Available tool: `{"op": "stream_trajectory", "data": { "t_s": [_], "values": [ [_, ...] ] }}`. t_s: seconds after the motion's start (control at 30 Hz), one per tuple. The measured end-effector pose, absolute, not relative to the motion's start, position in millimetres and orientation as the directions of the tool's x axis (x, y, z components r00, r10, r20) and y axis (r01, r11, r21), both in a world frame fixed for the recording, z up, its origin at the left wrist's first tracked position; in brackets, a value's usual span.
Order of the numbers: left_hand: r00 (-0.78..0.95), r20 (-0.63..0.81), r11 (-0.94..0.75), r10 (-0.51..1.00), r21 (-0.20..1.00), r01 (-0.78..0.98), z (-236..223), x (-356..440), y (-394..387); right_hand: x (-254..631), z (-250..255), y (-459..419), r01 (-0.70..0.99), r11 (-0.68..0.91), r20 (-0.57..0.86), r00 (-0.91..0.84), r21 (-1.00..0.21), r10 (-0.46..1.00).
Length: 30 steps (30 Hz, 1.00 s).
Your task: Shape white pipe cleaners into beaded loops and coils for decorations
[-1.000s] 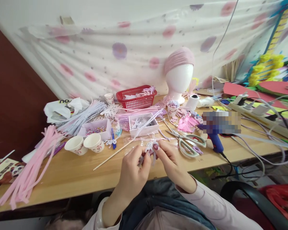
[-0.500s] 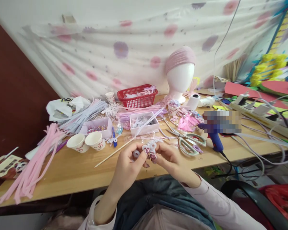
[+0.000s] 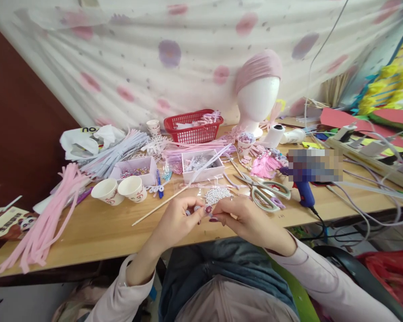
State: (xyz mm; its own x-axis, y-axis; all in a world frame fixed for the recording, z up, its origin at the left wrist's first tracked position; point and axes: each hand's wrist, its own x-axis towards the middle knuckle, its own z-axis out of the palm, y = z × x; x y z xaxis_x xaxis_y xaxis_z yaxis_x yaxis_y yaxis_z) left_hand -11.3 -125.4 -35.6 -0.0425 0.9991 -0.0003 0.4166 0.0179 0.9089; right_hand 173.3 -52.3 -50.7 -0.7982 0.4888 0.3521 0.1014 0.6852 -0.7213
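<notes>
Left hand (image 3: pixel 177 221) pinches small pale curled piece (image 3: pixel 197 209), near side of white beads (image 3: pixel 216 195); right hand (image 3: pixel 246 221) seems to pinch it too. Likely light, soft, bendable; best gripped by edges.

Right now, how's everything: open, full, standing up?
Left hand: pinching pale piece
Right hand: fingers bent
White beads: bunched together
Scissors: handles spread
Front paper cups: upright
Red basket: holding pink pieces
Foam head: upright, wearing pink cap
Bead box: open, beads inside
Glue gun: on/off unclear
</notes>
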Motion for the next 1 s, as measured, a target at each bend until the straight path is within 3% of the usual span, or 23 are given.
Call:
{"op": "stream_trajectory", "data": {
  "t_s": [0.1, 0.17, 0.33, 0.6, 0.7, 0.83, 0.93, 1.0],
  "values": [
    [0.068, -0.043, 0.009, 0.997, 0.901, 0.434, -33.4, -11.1, -125.3, 182.5, -41.6, -46.1, 0.043, 0.817, 0.355, -0.887, -0.575, 0.297],
    [0.133, -0.12, 0.055, 0.984, 0.907, 0.417, -32.6, -11.1, -125.8, 186.0, -38.5, -43.0, 0.005, 0.819, 0.336, -0.91, -0.574, 0.241],
    [0.239, -0.248, 0.177, 0.939, 0.942, 0.285, -36.9, -17.6, -127.5, 187.2, -39.1, -42.7, 0.062, 0.742, 0.347, -0.856, -0.667, 0.384],
    [0.28, -0.303, 0.246, 0.911, 0.943, 0.223, -42.3, -28.7, -130.1, 180.7, -41.0, -38.5, 0.036, 0.767, 0.36, -0.868, -0.641, 0.341],
    [0.188, -0.28, 0.253, 0.941, 0.955, 0.157, -46.2, -42.2, -133.7, 174.9, -45.9, -34.5, 0.105, 0.731, 0.339, -0.835, -0.674, 0.432],
    [-0.061, -0.206, 0.212, 0.977, 0.972, 0.103, -53.2, -68.5, -147.3, 151.5, -46.2, -28.9, 0.141, 0.701, 0.307, -0.826, -0.699, 0.472],
    [-0.299, -0.162, 0.174, 0.94, 0.985, 0.015, -56.9, -84.7, -162.0, 112.7, -35.3, -20.9, 0.17, 0.765, 0.367, -0.8, -0.621, 0.475],
    [-0.418, -0.151, 0.129, 0.896, 0.988, -0.081, -58.3, -91.4, -171.1, 78.2, -27.2, -13.6, 0.219, 0.84, 0.329, -0.848, -0.496, 0.415]
  ]
}}
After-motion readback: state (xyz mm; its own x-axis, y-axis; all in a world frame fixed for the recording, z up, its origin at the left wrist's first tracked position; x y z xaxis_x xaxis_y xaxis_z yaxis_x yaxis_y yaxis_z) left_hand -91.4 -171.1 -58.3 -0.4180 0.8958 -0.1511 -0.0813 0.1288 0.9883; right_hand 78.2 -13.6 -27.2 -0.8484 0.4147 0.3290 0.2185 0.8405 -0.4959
